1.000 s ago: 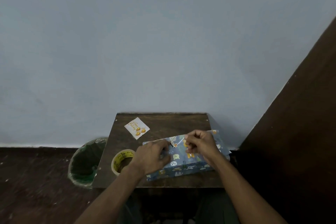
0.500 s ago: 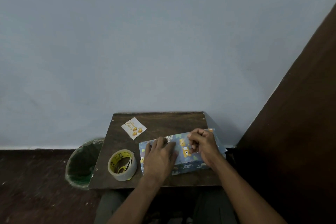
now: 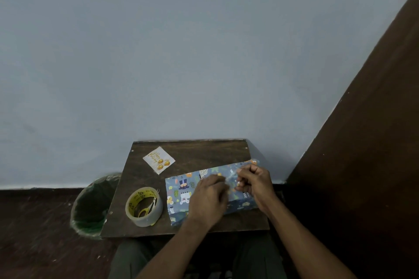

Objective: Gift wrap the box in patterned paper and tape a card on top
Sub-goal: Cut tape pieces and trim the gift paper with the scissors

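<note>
The box, covered in blue paper with animal prints, lies on the right half of a small dark wooden table. My left hand lies over the middle of the box, fingertips curled toward a clear strip of tape. My right hand pinches that strip just above the box top. A small white card with gold balloons lies at the table's back left.
A roll of clear tape with yellow-handled scissors stuck inside its core stands at the table's front left. A green-lined bin sits on the floor left of the table. A dark wooden panel rises on the right.
My left hand slid flat along the box top, then curled its fingers up toward the tape strip. My right hand stayed pinching the strip over the box.
</note>
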